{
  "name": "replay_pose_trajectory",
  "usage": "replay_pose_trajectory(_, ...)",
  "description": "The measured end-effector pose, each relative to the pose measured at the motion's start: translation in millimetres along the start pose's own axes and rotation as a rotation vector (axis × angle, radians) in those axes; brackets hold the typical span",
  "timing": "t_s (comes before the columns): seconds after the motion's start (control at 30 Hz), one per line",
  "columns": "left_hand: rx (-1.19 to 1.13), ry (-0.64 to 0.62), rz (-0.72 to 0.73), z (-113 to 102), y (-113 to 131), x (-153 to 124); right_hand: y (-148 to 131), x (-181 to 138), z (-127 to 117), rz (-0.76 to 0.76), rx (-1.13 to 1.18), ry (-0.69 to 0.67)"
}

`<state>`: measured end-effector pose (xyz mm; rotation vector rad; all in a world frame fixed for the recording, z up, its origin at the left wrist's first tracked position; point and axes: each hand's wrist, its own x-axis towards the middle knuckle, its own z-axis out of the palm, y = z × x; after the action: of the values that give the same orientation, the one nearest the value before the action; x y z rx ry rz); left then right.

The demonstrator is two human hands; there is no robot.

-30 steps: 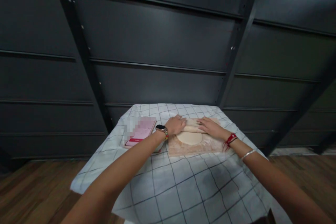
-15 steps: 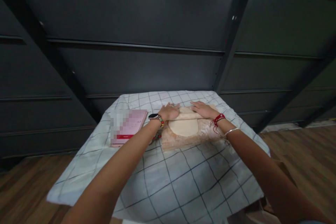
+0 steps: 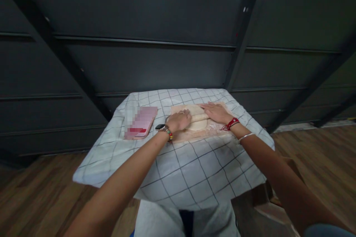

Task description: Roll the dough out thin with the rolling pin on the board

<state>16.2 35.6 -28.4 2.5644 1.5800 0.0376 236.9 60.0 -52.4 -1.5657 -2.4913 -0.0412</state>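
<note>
A pale rolling pin [image 3: 200, 117] lies across a flat round of cream dough [image 3: 198, 126] on a peach mat [image 3: 189, 135] with whitish streaks. My left hand [image 3: 178, 120] has its fingers curled over the pin's left end, which it hides. My right hand [image 3: 216, 112] lies flat at the right end, fingers stretched out and pointing left across it. The dough shows on both the far and the near side of the pin. A dark watch and beaded bracelets are on my left wrist; red strings and a silver bangle are on my right arm.
A pink box or book [image 3: 147, 118], partly blurred out, lies left of the mat. A white checked cloth [image 3: 191, 170] covers the small table. Behind it stands a dark panelled wall [image 3: 155, 70]. A brown box [image 3: 267, 207] sits low at the right on the wooden floor.
The left hand has come nearer and its fingers look more curled; the right hand remains flat. More dough shows beyond the pin and less on the near side. The view has shifted slightly.
</note>
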Motion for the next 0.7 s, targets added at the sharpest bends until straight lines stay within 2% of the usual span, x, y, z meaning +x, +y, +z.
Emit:
replay_pose_trajectory(0.47, 0.102, 0.077, -0.016, 15, 50, -64, -15, -59, -2, -0.018, -0.078, 0.091)
replay_pose_trajectory(0.6, 0.075, 0.073, 0.013, 20, 52, -74, -17, -70, -4, -0.02, -0.097, 0.069)
replay_pose_trajectory(0.7, 0.051, 0.051, 0.064, 19, 43, -74, -21, -71, -10, -0.038, -0.126, 0.064)
